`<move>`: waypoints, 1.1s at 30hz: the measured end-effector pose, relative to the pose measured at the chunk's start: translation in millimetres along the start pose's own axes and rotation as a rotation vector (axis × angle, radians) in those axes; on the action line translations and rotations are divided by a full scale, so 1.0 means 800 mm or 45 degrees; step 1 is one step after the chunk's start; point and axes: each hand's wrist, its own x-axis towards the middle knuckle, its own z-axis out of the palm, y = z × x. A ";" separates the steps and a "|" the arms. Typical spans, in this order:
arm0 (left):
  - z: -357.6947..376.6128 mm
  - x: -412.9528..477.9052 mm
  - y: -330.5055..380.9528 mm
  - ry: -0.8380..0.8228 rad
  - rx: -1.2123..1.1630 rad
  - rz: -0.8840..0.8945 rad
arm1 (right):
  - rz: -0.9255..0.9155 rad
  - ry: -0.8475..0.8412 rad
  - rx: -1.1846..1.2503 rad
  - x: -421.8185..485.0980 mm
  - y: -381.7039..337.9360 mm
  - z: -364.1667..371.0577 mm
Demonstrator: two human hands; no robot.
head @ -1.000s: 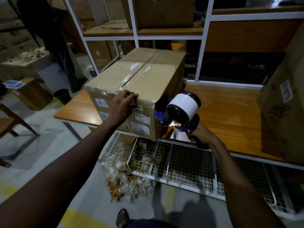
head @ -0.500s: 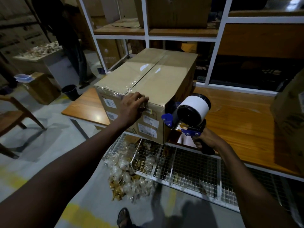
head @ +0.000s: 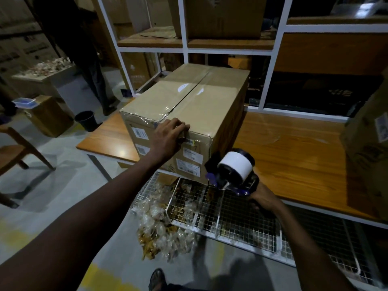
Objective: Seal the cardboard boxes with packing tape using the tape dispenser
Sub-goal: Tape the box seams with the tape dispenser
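Observation:
A brown cardboard box (head: pixel 201 106) stands on the wooden shelf (head: pixel 294 148), its top seam covered by clear tape that folds over the near edge. My left hand (head: pixel 169 136) presses flat on the box's near top edge and front face, over the tape end. My right hand (head: pixel 261 196) grips the handle of a blue tape dispenser (head: pixel 233 173) with a white tape roll. The dispenser hangs by the box's lower right front corner.
A second cardboard box (head: pixel 369 148) stands on the shelf at the right. White wire baskets (head: pixel 231 217) with wrapped packets lie under the shelf. A wooden chair (head: pixel 19 152) and a black bin (head: pixel 86 120) are on the left. A person (head: pixel 84 49) stands at the back left.
The dispenser in my right hand has dropped lower, down beside the box's lower front corner. My left hand stays pressed on the box's near edge.

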 end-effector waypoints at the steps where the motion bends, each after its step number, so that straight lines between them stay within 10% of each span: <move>1: 0.000 0.000 -0.001 -0.002 -0.001 -0.004 | 0.093 0.005 0.164 -0.003 0.008 0.007; 9: 0.006 -0.004 -0.002 0.069 -0.017 0.011 | 0.117 0.305 0.906 -0.006 -0.053 0.000; 20: 0.006 -0.022 -0.035 0.202 -0.194 0.140 | -0.285 0.382 0.378 0.011 -0.271 0.017; 33: -0.027 -0.047 -0.221 0.769 -1.016 -1.252 | -0.388 0.357 -0.017 0.136 -0.431 0.170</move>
